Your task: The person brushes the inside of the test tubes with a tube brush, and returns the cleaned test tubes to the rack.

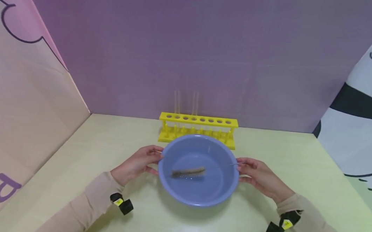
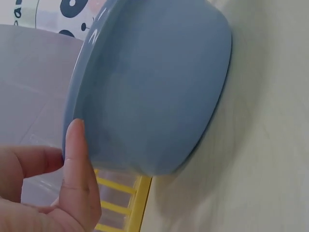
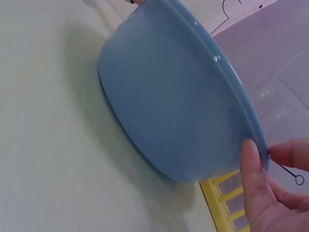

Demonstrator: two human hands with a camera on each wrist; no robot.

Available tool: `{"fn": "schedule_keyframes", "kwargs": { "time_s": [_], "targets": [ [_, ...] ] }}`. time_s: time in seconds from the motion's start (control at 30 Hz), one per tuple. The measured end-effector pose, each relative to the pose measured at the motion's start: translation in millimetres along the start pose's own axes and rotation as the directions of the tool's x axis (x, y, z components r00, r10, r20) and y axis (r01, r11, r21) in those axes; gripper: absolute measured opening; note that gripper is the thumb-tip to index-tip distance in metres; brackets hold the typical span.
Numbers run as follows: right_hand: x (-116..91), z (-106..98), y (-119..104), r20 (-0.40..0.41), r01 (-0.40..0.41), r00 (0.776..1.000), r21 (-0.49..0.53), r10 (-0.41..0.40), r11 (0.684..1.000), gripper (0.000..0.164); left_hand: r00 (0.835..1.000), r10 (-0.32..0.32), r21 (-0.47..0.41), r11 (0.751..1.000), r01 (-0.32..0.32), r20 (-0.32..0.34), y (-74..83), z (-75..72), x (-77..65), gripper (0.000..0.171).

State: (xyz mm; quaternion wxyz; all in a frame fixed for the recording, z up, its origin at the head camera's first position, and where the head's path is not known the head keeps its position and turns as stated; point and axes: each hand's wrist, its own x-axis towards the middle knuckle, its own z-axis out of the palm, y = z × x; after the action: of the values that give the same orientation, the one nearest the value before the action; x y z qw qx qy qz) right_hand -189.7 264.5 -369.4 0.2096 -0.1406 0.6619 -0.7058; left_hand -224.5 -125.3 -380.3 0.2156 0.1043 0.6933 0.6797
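Observation:
A round blue plastic basin (image 1: 197, 197) is between my two hands, its base on or very close to the table. My left hand (image 1: 140, 163) pinches its left rim, the thumb (image 2: 76, 145) against the outer wall. On the opposite side my right hand (image 1: 262, 176) grips the rim in the same way, with the thumb (image 3: 253, 164) outside. Inside the basin lies a bristled test tube brush (image 1: 187, 172), with small bright glints around it. Its thin wire handle leans over the right rim by my right fingers, and the looped end (image 3: 299, 180) sticks out past the basin.
Right behind the basin stands a yellow test tube rack (image 1: 201, 120) with two clear test tubes (image 1: 195, 103) upright in it. A purple panel (image 1: 208, 54) closes off the back of the pale table (image 1: 109, 136); printed panels flank both sides.

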Motion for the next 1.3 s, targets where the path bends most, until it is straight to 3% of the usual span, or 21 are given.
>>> {"fn": "schedule_keyframes", "kwargs": {
  "time_s": [0.13,0.23,0.33,0.4,0.53,0.67,0.73,0.8,0.87,0.93,1.03,1.2,1.3],
  "targets": [
    [1.7,-7.4,-1.3,-0.003,0.016,1.000,-0.109,-0.016,0.994,0.023,0.999,0.017,0.058,0.998,-0.019,0.048,2.9,-6.1,0.8,0.046],
    [1.9,-11.0,-1.4,-0.072,0.019,0.997,-0.240,-0.037,0.971,0.034,0.999,0.004,0.112,0.994,-0.009,0.044,7.5,-11.9,2.9,0.048],
    [0.5,-11.5,-1.9,-0.165,0.014,0.982,-0.401,-0.088,0.916,0.041,1.000,-0.013,0.163,0.987,0.012,0.007,14.4,-18.4,5.9,0.051],
    [0.1,-9.4,-3.4,-0.221,0.002,0.966,-0.507,-0.132,0.862,0.040,1.000,-0.013,0.187,0.982,0.016,-0.015,18.6,-23.0,9.4,0.052],
    [0.8,-5.5,-5.9,-0.253,0.005,0.936,-0.685,-0.245,0.728,0.032,0.998,0.001,0.215,0.976,0.012,-0.064,27.5,-28.0,18.6,0.051],
    [2.7,-4.8,-2.6,-0.171,0.121,0.887,-0.810,-0.429,0.573,0.021,0.994,0.029,0.205,0.979,-0.006,-0.108,36.0,-30.1,29.9,0.049],
    [4.4,-5.8,0.0,-0.083,0.209,0.840,-0.862,-0.535,0.462,0.021,0.992,0.036,0.204,0.979,-0.011,-0.123,40.4,-30.5,36.2,0.048],
    [6.4,-7.2,1.9,0.026,0.288,0.781,-0.901,-0.624,0.324,0.022,0.990,0.043,0.207,0.978,-0.014,-0.135,44.4,-30.6,42.7,0.047],
    [7.6,-8.7,2.5,0.130,0.346,0.721,-0.919,-0.680,0.191,0.007,0.988,0.052,0.208,0.978,-0.021,-0.144,48.1,-30.2,49.5,0.046],
    [8.1,-9.1,1.9,0.203,0.378,0.681,-0.920,-0.704,0.100,0.022,0.986,0.060,0.204,0.979,-0.028,-0.153,52.4,-29.6,55.8,0.044],
    [8.0,-8.0,-0.1,0.276,0.396,0.646,-0.918,-0.712,0.004,0.053,0.983,0.073,0.164,0.985,-0.045,-0.169,58.6,-29.0,65.8,0.043],
    [4.9,-4.2,-3.2,0.364,0.380,0.620,-0.914,-0.696,-0.140,0.058,0.975,0.085,0.112,0.992,-0.063,-0.204,65.7,-26.0,80.3,0.043],
    [3.0,-2.1,-4.1,0.390,0.370,0.622,-0.911,-0.679,-0.184,0.059,0.968,0.066,0.121,0.992,-0.038,-0.241,70.2,-23.8,88.8,0.042]
  ]
}}
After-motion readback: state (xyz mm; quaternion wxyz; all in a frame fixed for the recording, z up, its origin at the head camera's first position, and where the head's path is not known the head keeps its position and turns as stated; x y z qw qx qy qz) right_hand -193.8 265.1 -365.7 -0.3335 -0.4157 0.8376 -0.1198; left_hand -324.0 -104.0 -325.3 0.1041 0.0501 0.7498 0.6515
